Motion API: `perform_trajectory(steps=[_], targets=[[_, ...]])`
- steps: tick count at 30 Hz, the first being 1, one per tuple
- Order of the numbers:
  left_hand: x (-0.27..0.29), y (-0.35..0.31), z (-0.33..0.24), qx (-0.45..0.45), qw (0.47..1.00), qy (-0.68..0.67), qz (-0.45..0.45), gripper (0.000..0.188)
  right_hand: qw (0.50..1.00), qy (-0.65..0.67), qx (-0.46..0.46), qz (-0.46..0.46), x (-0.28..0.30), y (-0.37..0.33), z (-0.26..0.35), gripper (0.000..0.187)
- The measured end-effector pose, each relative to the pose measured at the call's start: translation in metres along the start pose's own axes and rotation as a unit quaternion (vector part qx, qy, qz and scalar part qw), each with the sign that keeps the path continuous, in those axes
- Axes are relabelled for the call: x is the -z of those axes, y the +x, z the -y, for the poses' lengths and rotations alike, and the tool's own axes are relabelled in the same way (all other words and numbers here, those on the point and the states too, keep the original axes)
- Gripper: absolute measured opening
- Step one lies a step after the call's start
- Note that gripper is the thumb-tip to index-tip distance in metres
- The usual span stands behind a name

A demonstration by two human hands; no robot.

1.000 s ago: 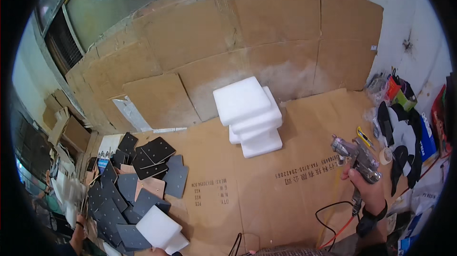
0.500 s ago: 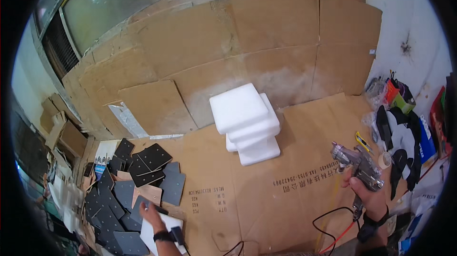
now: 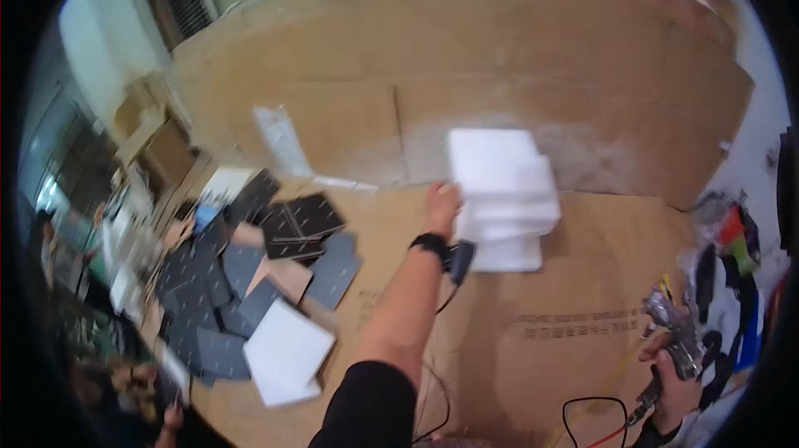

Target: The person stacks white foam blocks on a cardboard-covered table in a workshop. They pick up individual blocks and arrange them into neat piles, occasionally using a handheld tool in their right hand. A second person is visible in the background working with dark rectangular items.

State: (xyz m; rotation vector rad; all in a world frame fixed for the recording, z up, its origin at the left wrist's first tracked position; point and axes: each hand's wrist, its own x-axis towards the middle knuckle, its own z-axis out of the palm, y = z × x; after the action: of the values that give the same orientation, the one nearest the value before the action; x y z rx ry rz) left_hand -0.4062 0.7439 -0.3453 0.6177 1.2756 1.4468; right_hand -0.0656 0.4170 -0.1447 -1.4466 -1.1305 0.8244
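My left arm reaches across to a stack of thick white foam blocks. My left hand is at the stack's left side; its fingers are blurred and partly hidden, so I cannot tell whether they grip a block. A black band with a small dark box circles that wrist. At the lower right, my right hand is closed around the handle of a metallic spray gun, tilted up and left, with a red hose running from its base. White foam sheets lie at the lower left.
Dark grey drilled panels lie in a loose pile on the left, with a tan one among them. Cardboard forms the back wall and covers the work surface. Bags and tools crowd the right side. A black cable loops near the front.
My left hand has moved from the white sheets on the left up to the foam stack. My view has swung left, and the right hand still holds the spray gun.
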Motion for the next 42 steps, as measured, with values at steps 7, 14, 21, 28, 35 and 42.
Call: perform_trajectory(steps=[7, 14, 21, 28, 35, 42], targets=[[0.064, -0.046, -0.012, -0.020, 0.999, 0.002, -0.051, 0.053, 0.999, 0.022, 0.020, 0.026, -0.027, 0.000, -0.001, 0.039], [0.039, -0.032, -0.014, 0.108, 0.994, -0.028, 0.007, 0.061, 0.989, 0.086, -0.005, 0.116, -0.037, 0.014, 0.006, 0.046], [-0.026, -0.003, -0.019, 0.024, 0.997, -0.055, -0.056, 0.044, 0.993, 0.085, -0.013, 0.078, -0.008, 0.011, 0.000, 0.049], [0.113, -0.097, -0.048, -0.126, 0.987, -0.089, -0.054, 0.047, 0.990, 0.061, -0.001, 0.131, -0.017, 0.013, 0.003, 0.052], [0.374, -0.283, 0.000, -0.050, 0.955, 0.004, -0.292, 0.031, 0.988, 0.045, 0.046, 0.143, -0.027, 0.019, -0.005, 0.053], [0.442, -0.353, 0.035, -0.017, 0.752, 0.411, -0.515, 0.049, 0.997, 0.029, 0.024, 0.066, -0.009, 0.002, 0.008, 0.053]])
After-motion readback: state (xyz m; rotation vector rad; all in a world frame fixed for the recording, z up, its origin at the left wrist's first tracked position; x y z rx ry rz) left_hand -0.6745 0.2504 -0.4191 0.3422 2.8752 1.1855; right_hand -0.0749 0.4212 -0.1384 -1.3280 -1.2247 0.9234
